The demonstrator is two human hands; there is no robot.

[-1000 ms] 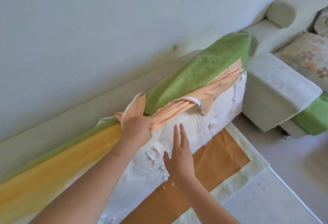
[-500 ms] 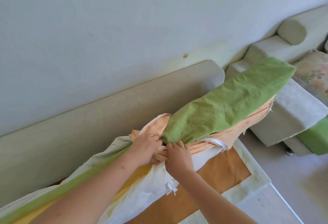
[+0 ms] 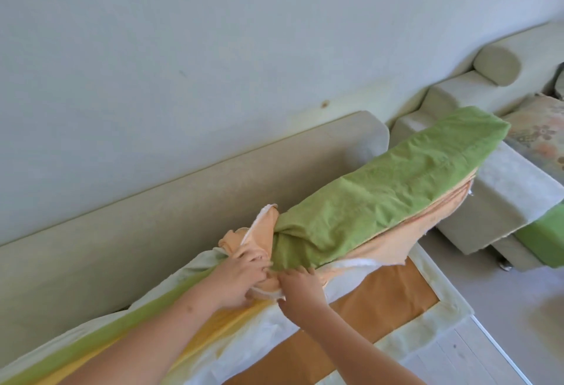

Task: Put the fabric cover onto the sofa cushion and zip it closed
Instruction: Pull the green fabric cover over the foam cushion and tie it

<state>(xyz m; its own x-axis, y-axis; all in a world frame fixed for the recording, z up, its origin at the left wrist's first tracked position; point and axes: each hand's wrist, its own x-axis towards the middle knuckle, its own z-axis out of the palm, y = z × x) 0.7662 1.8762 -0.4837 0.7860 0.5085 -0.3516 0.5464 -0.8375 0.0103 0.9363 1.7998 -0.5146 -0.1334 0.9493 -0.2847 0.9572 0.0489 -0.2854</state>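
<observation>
Both hands are at the middle of the frame, right where the fabric cover (image 3: 396, 189) bunches up. The left hand (image 3: 241, 274) has its fingers curled into the gathered peach folds at the cover's open end, gripping a wad of cloth. The right hand (image 3: 300, 288) is just beside it, nearly touching, fingers bent over the cover's lower edge where green meets peach, pinching that hem. The cover itself stretches up towards the right of the frame, green side on top, peach side beneath, wrinkled and already drawn over the far end of the sofa cushion (image 3: 259, 335). The near part of the cushion is bare of it: a long slab in a thin white liner, green and yellow showing through, running from the hands down to the lower left corner. Whether a zip is there, I cannot tell; the folds hide it. Behind the cushion stands the pale sofa backrest (image 3: 183, 201) against the wall (image 3: 213, 33). Below the hands a brown panel (image 3: 381, 302) of the sofa base shows, edged in pale padding. At the right of the frame, another sofa section (image 3: 503, 201), a bolster (image 3: 497, 64) and a floral cushion (image 3: 543, 134).
</observation>
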